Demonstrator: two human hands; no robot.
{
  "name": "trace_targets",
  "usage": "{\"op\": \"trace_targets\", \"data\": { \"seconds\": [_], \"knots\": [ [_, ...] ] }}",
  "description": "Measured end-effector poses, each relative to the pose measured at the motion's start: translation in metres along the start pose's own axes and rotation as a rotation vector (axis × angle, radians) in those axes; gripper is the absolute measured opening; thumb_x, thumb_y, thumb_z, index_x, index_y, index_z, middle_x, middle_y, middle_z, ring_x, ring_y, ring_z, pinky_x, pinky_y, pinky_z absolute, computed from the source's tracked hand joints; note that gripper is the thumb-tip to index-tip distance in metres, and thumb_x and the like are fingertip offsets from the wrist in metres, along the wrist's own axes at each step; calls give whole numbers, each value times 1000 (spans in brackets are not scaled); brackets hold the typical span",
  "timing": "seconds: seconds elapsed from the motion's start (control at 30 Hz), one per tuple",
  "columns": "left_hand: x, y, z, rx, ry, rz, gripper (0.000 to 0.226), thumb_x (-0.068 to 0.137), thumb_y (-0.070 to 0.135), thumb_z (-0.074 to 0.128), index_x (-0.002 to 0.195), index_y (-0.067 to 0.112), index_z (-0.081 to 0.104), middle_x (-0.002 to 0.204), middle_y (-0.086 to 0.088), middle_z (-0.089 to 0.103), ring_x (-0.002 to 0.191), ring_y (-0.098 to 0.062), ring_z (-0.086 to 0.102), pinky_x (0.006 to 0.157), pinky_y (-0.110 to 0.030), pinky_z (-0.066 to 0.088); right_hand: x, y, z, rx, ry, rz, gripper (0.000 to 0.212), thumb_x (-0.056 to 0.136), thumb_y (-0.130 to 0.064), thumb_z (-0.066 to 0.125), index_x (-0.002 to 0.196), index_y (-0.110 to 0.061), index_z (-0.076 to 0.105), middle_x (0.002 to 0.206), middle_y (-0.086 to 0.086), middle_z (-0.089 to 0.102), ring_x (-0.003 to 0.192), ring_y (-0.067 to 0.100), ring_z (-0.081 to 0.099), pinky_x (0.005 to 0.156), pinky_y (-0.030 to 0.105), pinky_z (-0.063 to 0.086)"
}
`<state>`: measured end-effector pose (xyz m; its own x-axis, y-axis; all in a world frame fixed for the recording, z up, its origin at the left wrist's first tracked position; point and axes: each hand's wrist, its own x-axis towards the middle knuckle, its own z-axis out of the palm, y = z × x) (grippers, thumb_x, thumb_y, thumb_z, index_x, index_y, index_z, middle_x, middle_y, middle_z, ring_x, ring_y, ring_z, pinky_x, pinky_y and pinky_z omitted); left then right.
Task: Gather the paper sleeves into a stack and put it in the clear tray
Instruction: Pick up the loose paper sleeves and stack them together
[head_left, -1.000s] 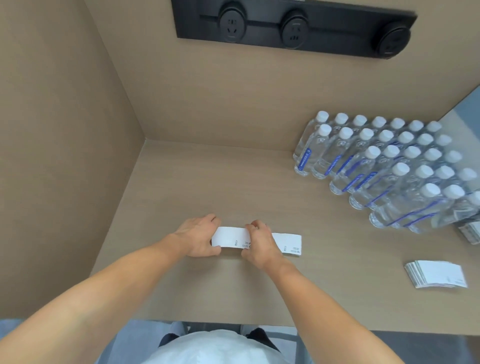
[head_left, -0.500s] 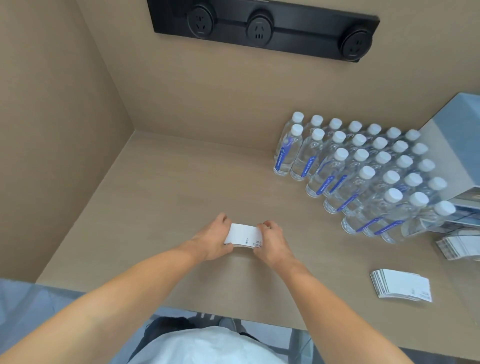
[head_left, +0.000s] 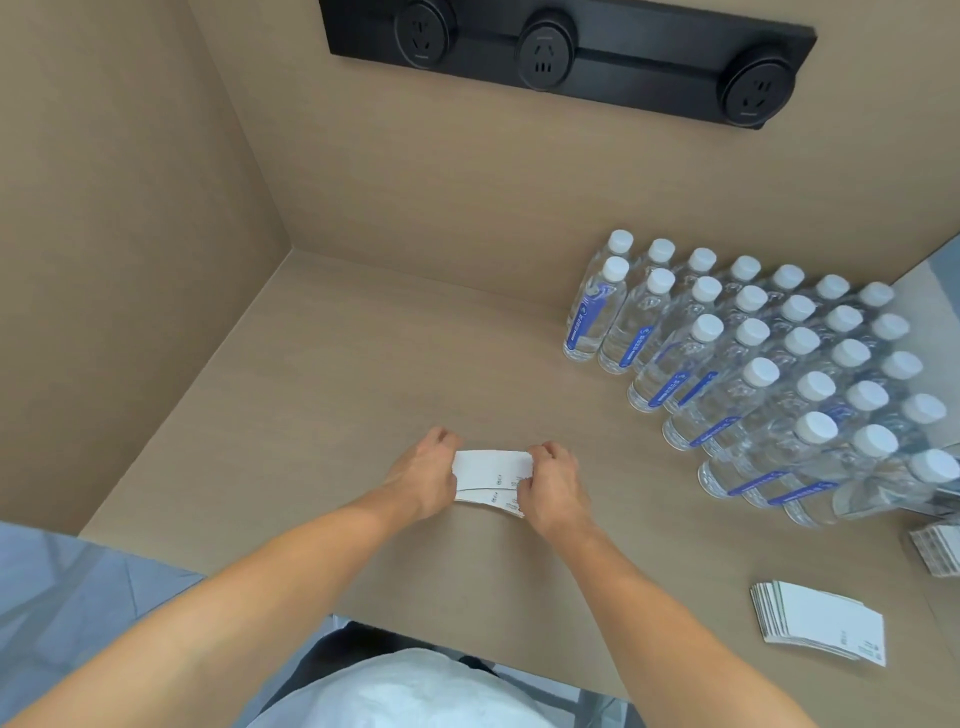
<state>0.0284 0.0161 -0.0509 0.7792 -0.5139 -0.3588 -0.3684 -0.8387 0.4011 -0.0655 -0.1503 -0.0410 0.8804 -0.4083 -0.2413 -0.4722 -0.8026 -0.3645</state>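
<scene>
At frame centre, the left hand (head_left: 427, 475) and right hand (head_left: 551, 483), fingers curled, pinch opposite ends of the sleeves (head_left: 492, 480) on the counter (head_left: 311, 395). Bare counter lies left; bottles (head_left: 753, 379) crowd the right, another stack (head_left: 821, 626) lower right.

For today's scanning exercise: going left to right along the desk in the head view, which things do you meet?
left hand → paper sleeves held between both hands → right hand → fanned sleeve stack lying flat near the right edge.
</scene>
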Motion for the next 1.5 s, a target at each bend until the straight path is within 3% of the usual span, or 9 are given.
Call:
{"op": "trace_targets", "data": {
  "seconds": [0.3,0.53,0.67,0.77,0.87,1.03,1.23,1.37,1.5],
  "knots": [
    [21,26,-7,-645,-77,-617,20,89,19,57,104,8,63,108,-13,67,88,-31,68,69,-43,61,32,1,9,493,-142,567,24,81,-28,49,93,-10,57,113,16,61,95,35,63,83,42,56],
    [26,15,13,-403,-73,-341,37,73,9,68,109,19,65,114,-7,63,100,-23,63,79,-29,55,28,-8,13,438,-264,469,46,76,-18,64,119,-10,52,124,10,45,108,29,58,87,34,53],
    [23,2,11,-371,-79,-213,45,64,9,76,105,21,59,107,-8,65,98,-26,64,76,-29,53,26,-2,21,335,-384,322,94,71,-14,72,147,-22,17,128,3,26,119,26,44,103,34,45],
    [19,-6,7,-226,-182,-20,80,65,15,81,135,27,45,131,-1,37,103,-17,51,88,-21,44,25,3,19,80,-369,98,109,74,-9,70,152,-24,-5,137,4,17,122,30,33,102,37,44],
    [18,-5,6,-119,-230,52,86,68,23,82,143,27,39,142,4,30,123,-17,46,104,-28,41,26,4,13,-128,-311,-67,104,75,-7,69,151,-27,2,150,-3,9,121,31,30,87,38,50],
    [17,7,7,-41,-154,53,28,78,15,68,105,12,59,113,-4,47,111,-26,54,91,-34,48,28,-1,11,-233,-224,-144,56,79,-3,59,132,-16,45,129,3,48,114,30,39,97,36,42],
    [10,5,10,-119,-192,7,76,67,31,81,133,17,45,130,2,37,118,-21,51,96,-31,47,21,0,18,-125,-258,-115,72,78,4,56,143,-13,33,136,4,39,125,28,32,96,36,47],
    [7,8,8,-40,-140,35,44,75,23,78,111,14,55,116,0,44,111,-24,53,88,-35,49,18,2,20,-90,-262,-98,49,79,-4,61,126,-13,50,126,4,44,122,26,38,90,38,49],
    [5,13,10,120,-155,113,51,73,25,79,116,13,54,120,-2,45,110,-24,51,89,-36,49,12,3,23,-77,-250,-101,55,77,3,56,129,-13,48,129,2,42,124,24,37,92,38,49]
  ]
}}
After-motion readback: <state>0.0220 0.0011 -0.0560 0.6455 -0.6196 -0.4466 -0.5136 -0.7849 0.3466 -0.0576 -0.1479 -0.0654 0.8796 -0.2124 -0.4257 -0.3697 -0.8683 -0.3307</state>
